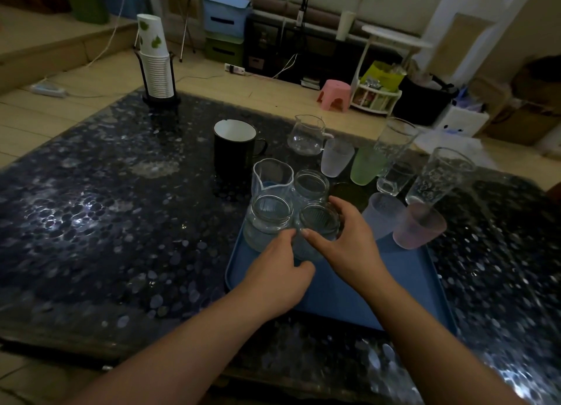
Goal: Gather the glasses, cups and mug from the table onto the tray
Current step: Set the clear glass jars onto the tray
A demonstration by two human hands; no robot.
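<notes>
Both hands are reaching over a flat blue plastic tray (pixel 379 298) on the dark pebbled tabletop (pixel 106 222). The right hand (pixel 349 246) is wrapping its fingers around a small clear glass jar (pixel 318 222); the left hand (pixel 279 277), fingers loosely curled, is touching it. Several glasses are sitting on the tray. Farther off, a black mug (pixel 233 152) and tall glasses are waiting.

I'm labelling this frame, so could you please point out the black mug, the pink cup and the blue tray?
black mug (pixel 233 158): head view, on its dark outer wall.
pink cup (pixel 417 230): head view, on its frosted side.
blue tray (pixel 403 286): head view, on its bare floor.
</notes>
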